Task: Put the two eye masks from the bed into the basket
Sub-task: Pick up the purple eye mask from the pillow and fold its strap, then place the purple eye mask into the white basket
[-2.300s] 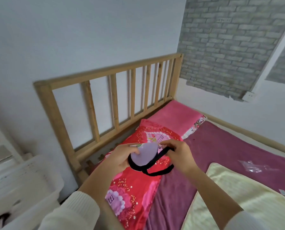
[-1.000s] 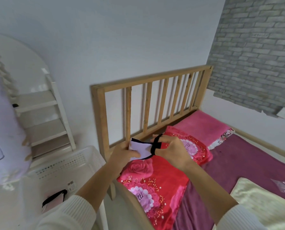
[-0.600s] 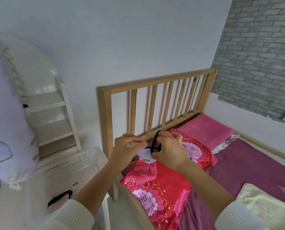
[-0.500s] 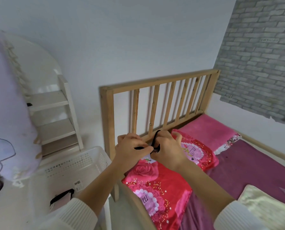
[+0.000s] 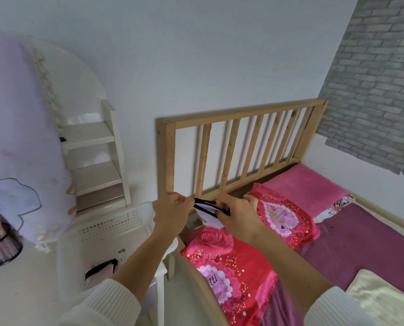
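Now lavender eye mask [image 5: 208,216], black strap, folded.

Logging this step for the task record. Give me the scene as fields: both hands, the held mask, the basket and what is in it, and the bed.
left hand: pinches the black strap end of the eye mask
right hand: grips the same mask
eye mask: pale lilac, black strap, held between both hands by the wooden headboard
basket: white, perforated, beside the bed
in basket: pink eye mask with black strap
bed: red floral pillow, pink pillow, purple sheet
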`<move>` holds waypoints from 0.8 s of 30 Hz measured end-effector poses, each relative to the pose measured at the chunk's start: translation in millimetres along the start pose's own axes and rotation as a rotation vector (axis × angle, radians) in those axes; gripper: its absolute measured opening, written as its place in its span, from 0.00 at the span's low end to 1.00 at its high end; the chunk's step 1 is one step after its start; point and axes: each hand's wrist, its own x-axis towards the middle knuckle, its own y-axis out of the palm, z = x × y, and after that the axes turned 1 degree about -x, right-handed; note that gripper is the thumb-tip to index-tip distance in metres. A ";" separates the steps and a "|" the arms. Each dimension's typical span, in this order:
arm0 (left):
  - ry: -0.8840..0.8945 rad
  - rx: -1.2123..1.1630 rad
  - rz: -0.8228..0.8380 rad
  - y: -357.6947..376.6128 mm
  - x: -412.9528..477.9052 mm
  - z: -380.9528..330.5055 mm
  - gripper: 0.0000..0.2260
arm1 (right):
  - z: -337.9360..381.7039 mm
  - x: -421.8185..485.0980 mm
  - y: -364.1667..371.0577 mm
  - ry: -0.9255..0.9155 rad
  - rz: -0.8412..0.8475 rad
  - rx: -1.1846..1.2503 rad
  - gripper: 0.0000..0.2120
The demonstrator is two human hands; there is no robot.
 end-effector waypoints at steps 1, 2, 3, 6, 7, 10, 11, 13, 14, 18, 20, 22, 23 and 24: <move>-0.034 -0.015 -0.021 -4.8 1.9 5.2 0.08 | 1.8 1.1 2.4 -0.005 0.001 0.012 0.09; -0.064 -0.030 -0.025 -9.2 3.1 9.3 0.10 | 4.2 2.4 5.5 -0.009 -0.005 0.034 0.10; -0.113 -0.067 -0.027 -13.5 4.6 13.5 0.11 | 7.4 4.0 8.9 -0.007 -0.012 0.078 0.10; -0.382 -0.290 -0.057 -30.1 8.7 26.4 0.11 | 21.0 10.2 20.7 0.031 0.001 0.230 0.14; -0.464 -0.373 -0.061 -36.8 9.7 31.5 0.10 | 25.7 12.0 26.0 0.047 0.012 0.281 0.16; -0.596 -0.564 -0.062 -55.1 11.9 47.3 0.07 | 42.7 19.0 42.8 0.092 0.056 0.437 0.14; -0.600 -0.575 -0.055 -61.2 12.1 51.9 0.07 | 48.9 21.6 49.3 0.087 0.073 0.430 0.14; -0.567 -0.538 -0.024 -74.6 13.3 59.9 0.06 | 62.9 27.1 62.2 0.081 0.114 0.403 0.17; -0.556 -0.514 -0.007 -82.1 15.0 63.7 0.07 | 68.8 30.3 67.9 0.094 0.134 0.439 0.17; -0.581 -0.404 0.053 -113.9 25.3 87.0 0.05 | 83.4 45.5 89.7 0.184 0.211 0.743 0.09; -0.597 -0.363 0.085 -126.4 30.9 101.6 0.05 | 87.7 58.3 103.8 0.245 0.254 0.802 0.09; -0.584 -0.323 0.112 -136.8 37.0 117.6 0.06 | 91.2 73.8 122.1 0.327 0.338 0.823 0.07; -0.569 -0.295 0.130 -141.4 40.4 125.2 0.08 | 92.6 82.1 131.1 0.359 0.394 0.816 0.06; -0.556 -0.273 0.128 -145.0 44.3 132.7 0.10 | 92.8 91.6 141.8 0.380 0.440 0.809 0.05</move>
